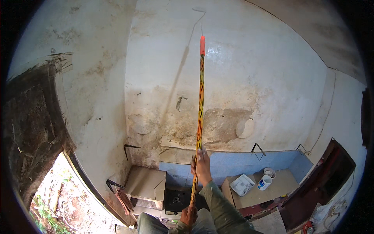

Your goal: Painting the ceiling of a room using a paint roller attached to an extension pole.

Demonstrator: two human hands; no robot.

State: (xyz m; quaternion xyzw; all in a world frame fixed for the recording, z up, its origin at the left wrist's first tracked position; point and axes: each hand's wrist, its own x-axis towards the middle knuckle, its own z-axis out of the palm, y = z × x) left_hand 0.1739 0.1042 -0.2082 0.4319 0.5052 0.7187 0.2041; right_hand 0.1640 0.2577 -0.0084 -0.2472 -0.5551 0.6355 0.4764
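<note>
A long yellow, black and orange patterned pole stands up in front of me, with a red-orange tip. A thin bent metal frame rises from the tip against the upper wall; whether anything covers its end I cannot tell. My right hand grips the pole at its middle-lower part. My left hand is closed round the pole's lower end.
A stained wall fills the background. Below are a counter, a black stove and another counter with a white tray and buckets. An open doorway is left, a dark door right.
</note>
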